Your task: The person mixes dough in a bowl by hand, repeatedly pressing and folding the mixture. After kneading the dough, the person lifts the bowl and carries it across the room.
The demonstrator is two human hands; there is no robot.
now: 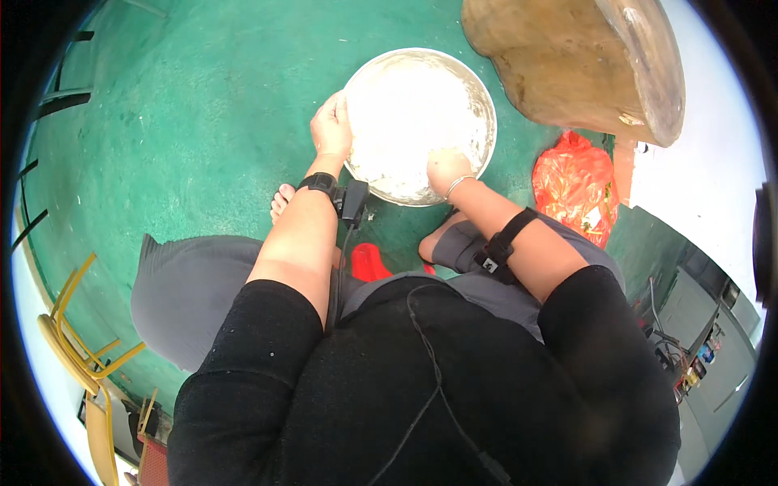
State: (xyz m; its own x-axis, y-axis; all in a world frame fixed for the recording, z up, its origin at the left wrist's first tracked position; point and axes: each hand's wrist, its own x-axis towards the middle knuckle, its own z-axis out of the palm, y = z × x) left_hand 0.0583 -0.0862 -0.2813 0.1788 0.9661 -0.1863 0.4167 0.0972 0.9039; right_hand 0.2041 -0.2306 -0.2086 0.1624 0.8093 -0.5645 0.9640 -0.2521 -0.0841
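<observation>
A wide steel bowl [488, 121] holding a bright white, powdery-looking mass [397, 113] stands in front of me, near my feet. My left hand [331, 125] is closed on the bowl's left rim. My right hand [447, 170] reaches into the white mass at the lower right of the bowl, its fingertips hidden there; I cannot tell whether they hold anything.
A large brown wooden slab [567, 57] is at the upper right, above a red plastic bag [571, 178]. A red plastic object [369, 263] lies between my legs on the green floor [203, 105]. Yellow-framed chairs [77, 324] stand at left, a grey cabinet [713, 356] at right.
</observation>
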